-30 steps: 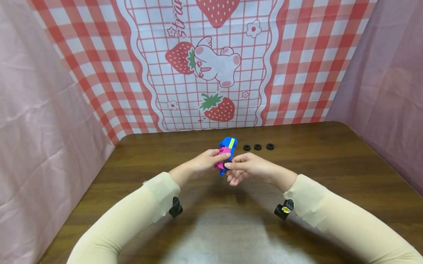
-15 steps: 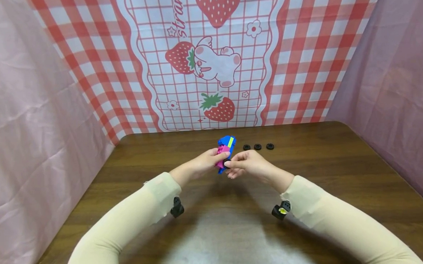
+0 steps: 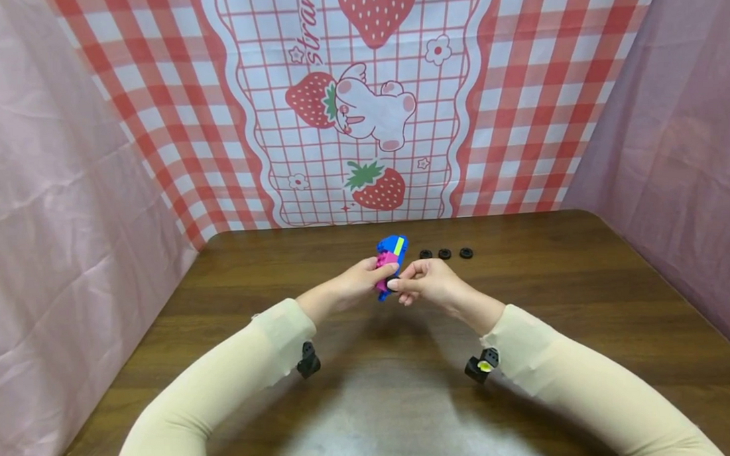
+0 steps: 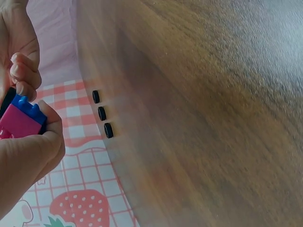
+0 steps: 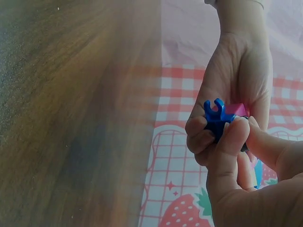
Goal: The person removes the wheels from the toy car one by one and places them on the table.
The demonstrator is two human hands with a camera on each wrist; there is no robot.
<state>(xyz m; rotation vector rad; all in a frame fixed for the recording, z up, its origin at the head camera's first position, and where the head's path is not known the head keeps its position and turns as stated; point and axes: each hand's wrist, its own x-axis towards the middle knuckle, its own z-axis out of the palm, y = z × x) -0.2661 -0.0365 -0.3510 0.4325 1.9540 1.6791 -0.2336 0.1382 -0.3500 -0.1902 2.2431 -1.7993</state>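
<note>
My left hand [image 3: 356,282] grips a small blue and pink toy car [image 3: 392,245] with a yellow stripe, tilted above the table. Its thumb lies across the pink part. At the car's near end, the thumb and fingers of my right hand [image 3: 441,289] pinch a black toy wheel [image 4: 7,100] against the car's side. A blue forked piece [image 5: 216,118] sticks out of the car's end in the right wrist view. Fingers hide much of the wheel and the far side of the car.
Three black wheels [image 3: 444,254] lie in a row on the brown wooden table [image 3: 523,269], behind my right hand. A red and white checked strawberry cloth [image 3: 373,107] hangs at the table's back edge, with pink curtains [image 3: 68,198] at the sides.
My right hand has shifted slightly up and left, and its lower fingers have drawn in beneath the wheel. The left hand keeps its grip on the car, which has barely moved.
</note>
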